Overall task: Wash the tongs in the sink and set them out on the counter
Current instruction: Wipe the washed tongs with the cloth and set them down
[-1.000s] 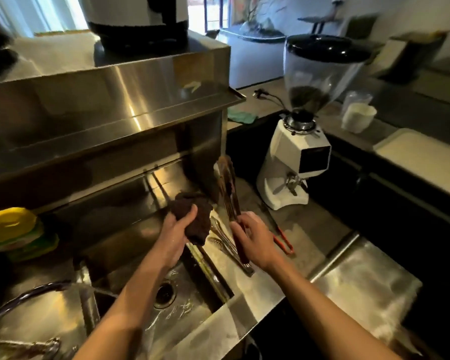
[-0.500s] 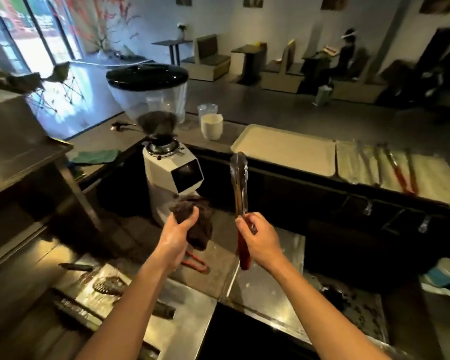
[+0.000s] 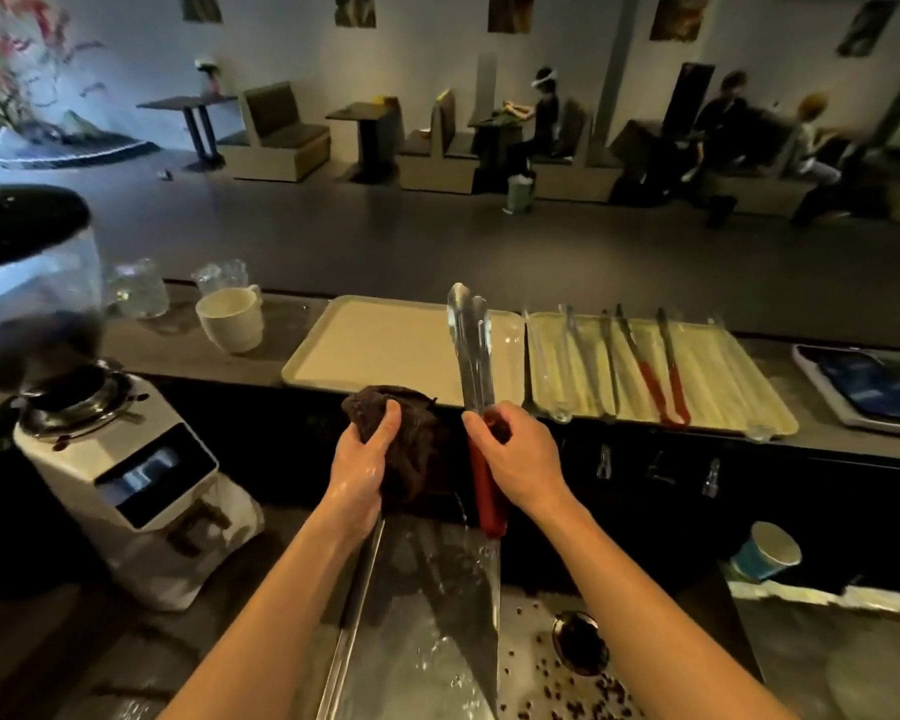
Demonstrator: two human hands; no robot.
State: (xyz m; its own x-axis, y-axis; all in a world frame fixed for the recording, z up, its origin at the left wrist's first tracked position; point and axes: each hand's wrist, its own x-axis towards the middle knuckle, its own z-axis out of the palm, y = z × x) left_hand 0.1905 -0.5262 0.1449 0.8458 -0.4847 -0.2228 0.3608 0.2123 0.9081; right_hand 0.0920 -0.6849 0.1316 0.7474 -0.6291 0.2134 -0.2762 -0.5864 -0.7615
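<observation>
The right hand [image 3: 515, 459] grips the tongs [image 3: 471, 350] by their red handle, upright with tips seemingly closed, the tray [image 3: 723, 371] of other tongs [image 3: 648, 376] just ahead to its right, while the left hand [image 3: 359, 470], farther off, clutches a dark cloth [image 3: 417, 444].

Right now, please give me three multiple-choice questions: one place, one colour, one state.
1. Where is the white cup? A left of the empty tray; B on that tray; C right of it.
2. Handle colour of the tongs in the right hand? A blue; B red; C green.
3. How are these tongs held? A flat; B upright, tips up; C tips down.
Answers: A, it stands beside the tray; B, red shows below the hand; B, metal tips point upward.
</observation>
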